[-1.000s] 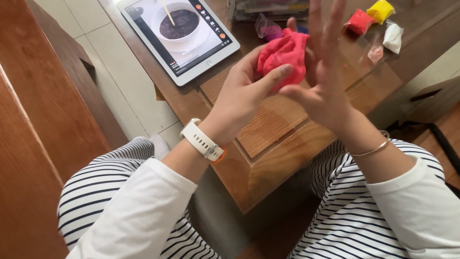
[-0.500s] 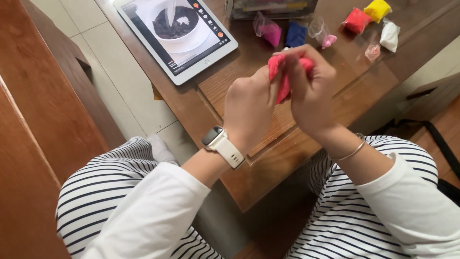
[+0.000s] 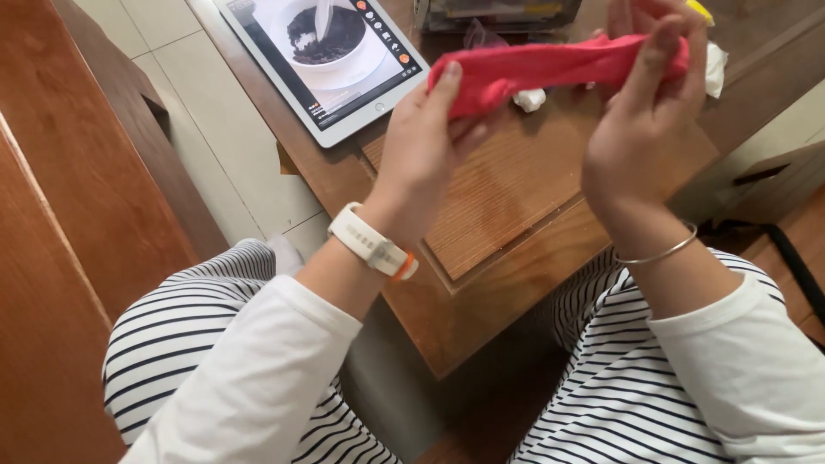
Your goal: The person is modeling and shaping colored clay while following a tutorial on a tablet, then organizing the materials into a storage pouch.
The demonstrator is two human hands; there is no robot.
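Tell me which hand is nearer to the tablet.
Left. The left hand grips the pink clay strip just right of the tablet; the right hand holds the strip's far end, farther from it.

Red clay [image 3: 550, 64]: stretched into long horizontal strip, held above table.

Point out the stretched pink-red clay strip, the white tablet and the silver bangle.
stretched pink-red clay strip [image 3: 550, 64], head view, middle of the strip.
white tablet [image 3: 331, 47], head view, centre of its screen.
silver bangle [image 3: 657, 253], head view, band at the wrist.
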